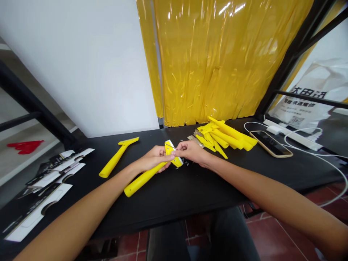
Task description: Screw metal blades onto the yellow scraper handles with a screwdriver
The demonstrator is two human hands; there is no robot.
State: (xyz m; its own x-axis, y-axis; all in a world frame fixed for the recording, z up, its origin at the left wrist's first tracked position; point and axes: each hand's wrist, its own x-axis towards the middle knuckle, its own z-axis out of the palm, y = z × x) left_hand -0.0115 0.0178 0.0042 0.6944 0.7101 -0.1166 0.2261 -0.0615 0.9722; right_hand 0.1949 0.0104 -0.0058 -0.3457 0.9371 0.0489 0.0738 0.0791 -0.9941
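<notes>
My left hand is closed around the neck of a yellow scraper, whose handle slants down toward me. The scraper's wide head, with a pale blade edge, faces up between my hands. My right hand pinches a thin metal rod, which reaches across the head; its exact kind is unclear. The right fingers also touch the head's right side. Small screws lie scattered on the black table just beneath. Left of my hands lies another yellow scraper with its head attached.
A pile of yellow handles and flat parts lies at the back right. Beside it are a phone, white cables and a power strip. Black-and-white cardboard sleeves are stacked at the left. A yellow strip curtain hangs behind the table.
</notes>
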